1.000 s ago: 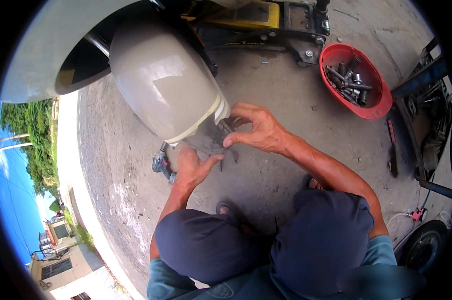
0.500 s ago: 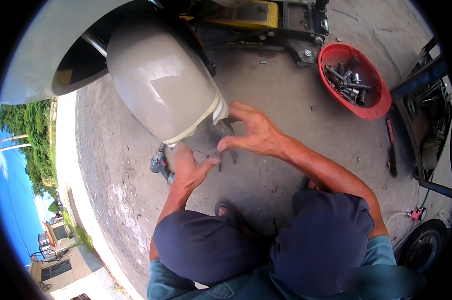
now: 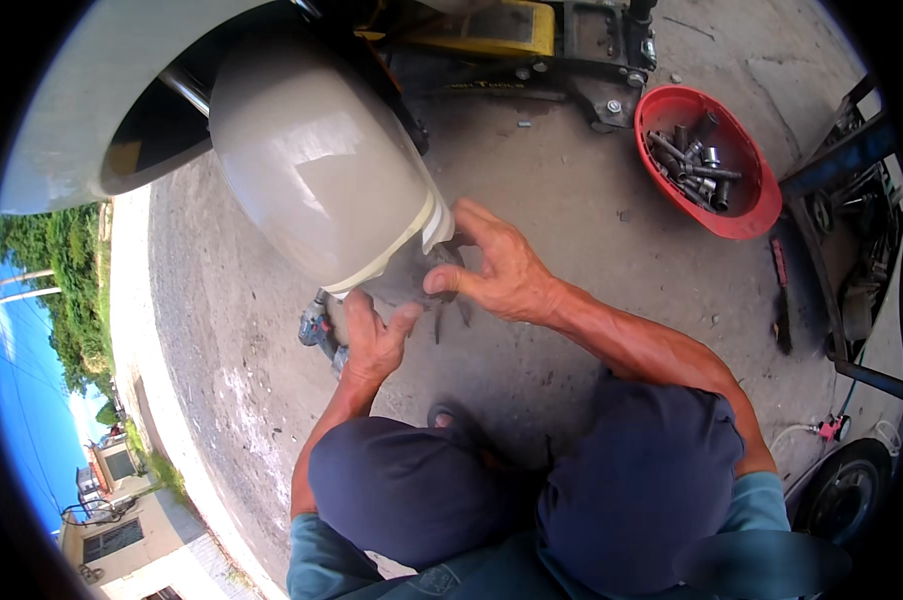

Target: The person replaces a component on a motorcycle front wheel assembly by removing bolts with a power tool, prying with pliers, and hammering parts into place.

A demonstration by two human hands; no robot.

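Beige shell [image 3: 317,170], right hand [image 3: 510,272] shifted slightly leftward, left hand [image 3: 375,348] nearby, both grips unclear

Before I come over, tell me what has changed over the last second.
The left hand and right hand have both shifted a little to the left, by the near end of the beige cover. No clear grab or release shows. The drill, the yellow jack and the red hard hat stayed put.
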